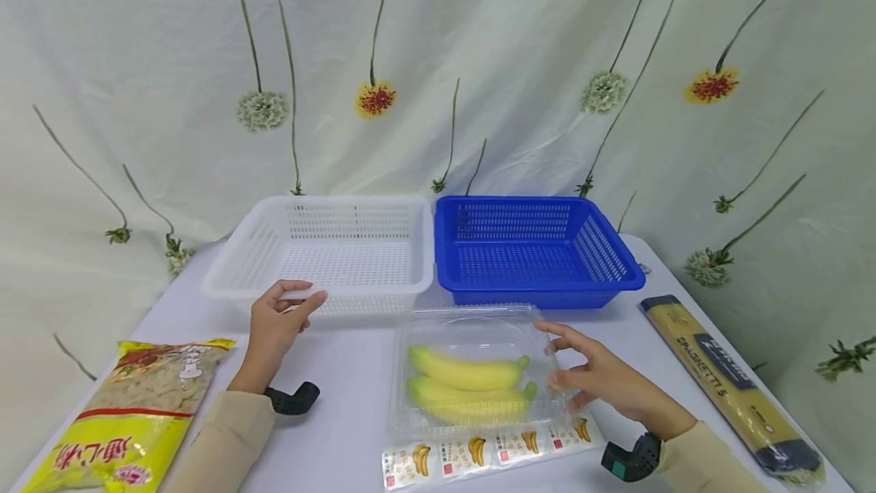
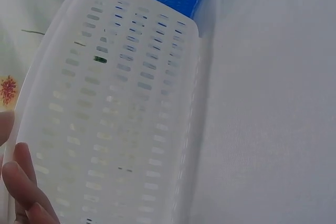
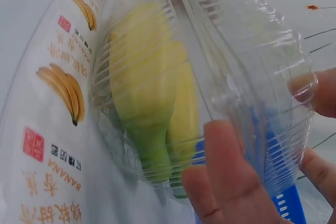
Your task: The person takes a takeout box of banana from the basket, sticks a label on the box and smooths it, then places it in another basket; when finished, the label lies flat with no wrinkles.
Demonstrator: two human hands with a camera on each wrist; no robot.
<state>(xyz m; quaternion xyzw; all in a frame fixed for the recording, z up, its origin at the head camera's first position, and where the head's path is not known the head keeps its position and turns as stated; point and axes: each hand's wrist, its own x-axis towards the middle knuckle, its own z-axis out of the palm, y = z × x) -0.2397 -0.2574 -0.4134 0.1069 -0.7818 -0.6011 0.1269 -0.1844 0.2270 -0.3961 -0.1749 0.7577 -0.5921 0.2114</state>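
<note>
My left hand (image 1: 277, 326) is at the front rim of a white plastic basket (image 1: 318, 295). In the left wrist view its thumb and fingers (image 2: 23, 182) lie on either side of that rim, pinching it. A clear plastic clamshell box (image 1: 472, 322) with two yellow bananas (image 1: 472, 367), green at their tips, lies at the middle front. My right hand (image 1: 591, 371) grips the box's right side between thumb and fingers. In the right wrist view the fingers (image 3: 231, 166) touch the clear plastic, and the lid appears closed over the bananas.
A blue basket (image 1: 537, 299) stands right of the white one. A strip of banana-printed labels (image 1: 489, 451) lies in front of the box. To the left is a yellow bag (image 1: 137, 409) of dry pasta; to the right, a spaghetti pack (image 1: 732, 386). A flowered cloth (image 1: 438, 59) hangs behind.
</note>
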